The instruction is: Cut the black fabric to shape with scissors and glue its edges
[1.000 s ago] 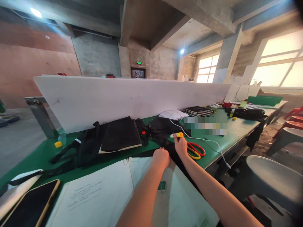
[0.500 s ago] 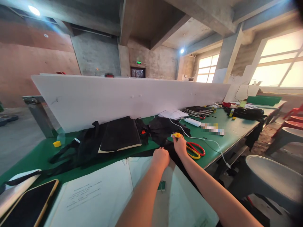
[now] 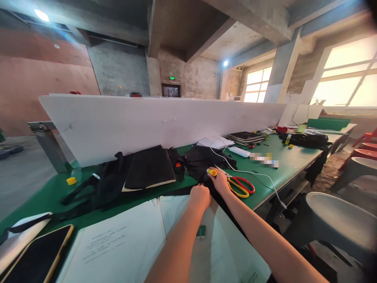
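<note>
My right hand (image 3: 220,181) is closed on a yellow glue stick (image 3: 211,172), its capped or coloured end pointing left above black cloth (image 3: 203,159). My left hand (image 3: 200,195) is curled at the far edge of an open book (image 3: 126,243); its fingertips are hidden, so what they grip cannot be seen. A strip of black cloth runs along that edge and down the book's right side. Scissors (image 3: 241,187) with red and yellow handles lie just right of my right hand, blades partly behind it.
A black-covered book (image 3: 150,167) lies on the green table (image 3: 266,181) at left, near a yellow cap (image 3: 71,181). A phone (image 3: 37,255) is at the lower left. A white cable (image 3: 250,171) crosses the right side. A white partition (image 3: 147,124) stands behind; stools (image 3: 341,224) are at right.
My right hand has moved slightly left and down with the glue stick, uncovering more of the scissors. My left hand has stayed in place.
</note>
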Motion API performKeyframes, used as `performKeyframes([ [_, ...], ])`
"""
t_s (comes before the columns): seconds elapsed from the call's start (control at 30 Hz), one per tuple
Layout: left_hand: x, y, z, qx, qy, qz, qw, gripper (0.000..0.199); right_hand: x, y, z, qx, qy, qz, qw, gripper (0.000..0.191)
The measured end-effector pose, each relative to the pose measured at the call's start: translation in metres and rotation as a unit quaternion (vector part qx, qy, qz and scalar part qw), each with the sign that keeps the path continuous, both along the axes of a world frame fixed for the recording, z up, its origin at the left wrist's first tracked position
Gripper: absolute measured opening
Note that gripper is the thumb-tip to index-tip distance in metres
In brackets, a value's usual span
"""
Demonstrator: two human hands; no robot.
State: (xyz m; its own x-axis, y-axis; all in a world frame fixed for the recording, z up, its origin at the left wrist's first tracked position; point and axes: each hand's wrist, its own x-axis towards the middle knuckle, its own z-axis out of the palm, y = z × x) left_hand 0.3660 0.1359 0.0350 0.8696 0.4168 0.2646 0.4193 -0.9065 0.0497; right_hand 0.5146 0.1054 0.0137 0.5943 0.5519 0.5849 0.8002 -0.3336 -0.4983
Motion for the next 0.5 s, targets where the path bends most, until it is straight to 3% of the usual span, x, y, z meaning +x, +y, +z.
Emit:
performKeyframes([
  [0.17, 0.000, -0.001, 0.002, -0.003, 0.004, 0.012, 1.000, 0.029, 0.000, -0.006, 0.003, 0.023, 0.014, -0.031, 0.999, 0.046],
  [0.33, 0.000, 0.000, 0.000, -0.005, -0.004, 0.007, 1.000, 0.028, -0.009, 0.001, 0.000, -0.020, 0.000, 0.022, 1.000, 0.030],
  [0.5, 0.002, 0.002, -0.004, -0.006, -0.006, -0.002, 1.000, 0.029, -0.005, -0.001, 0.002, -0.007, -0.022, -0.005, 1.000, 0.032],
])
